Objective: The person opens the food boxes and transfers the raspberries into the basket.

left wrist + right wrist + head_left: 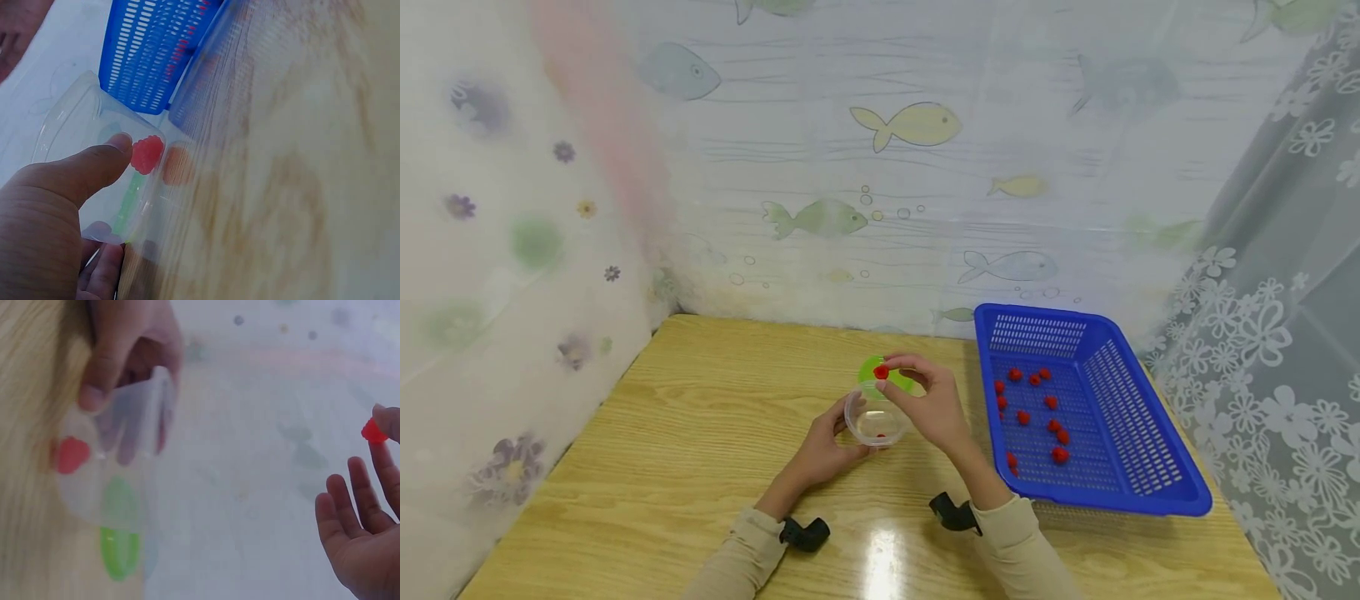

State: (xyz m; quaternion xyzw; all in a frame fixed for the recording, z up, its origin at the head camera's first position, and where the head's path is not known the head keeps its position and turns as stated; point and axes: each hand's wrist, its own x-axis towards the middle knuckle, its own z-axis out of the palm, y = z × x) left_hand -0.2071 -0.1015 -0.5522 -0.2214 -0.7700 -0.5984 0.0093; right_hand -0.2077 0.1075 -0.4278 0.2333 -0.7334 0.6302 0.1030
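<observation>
My left hand (pixel 826 450) grips a clear plastic container (pixel 859 427) by its side, thumb and fingers around the wall, low at the table. One raspberry (pixel 148 154) lies in the bottom of the container, showing red through the wall. Above the container's rim, my right hand (pixel 934 406) pinches another raspberry (pixel 374 430) between thumb and index finger, the other fingers spread apart. A round green lid (pixel 869 367) lies on the table just behind the container, partly hidden by the right hand and the container.
At the right stands a blue perforated plastic basket (pixel 1097 400) with several raspberries (pixel 1060 455) scattered on its bottom. Everything is on a wood-grain table (pixel 700 400). A fish-patterned curtain (pixel 820 167) hangs behind the table's far edge.
</observation>
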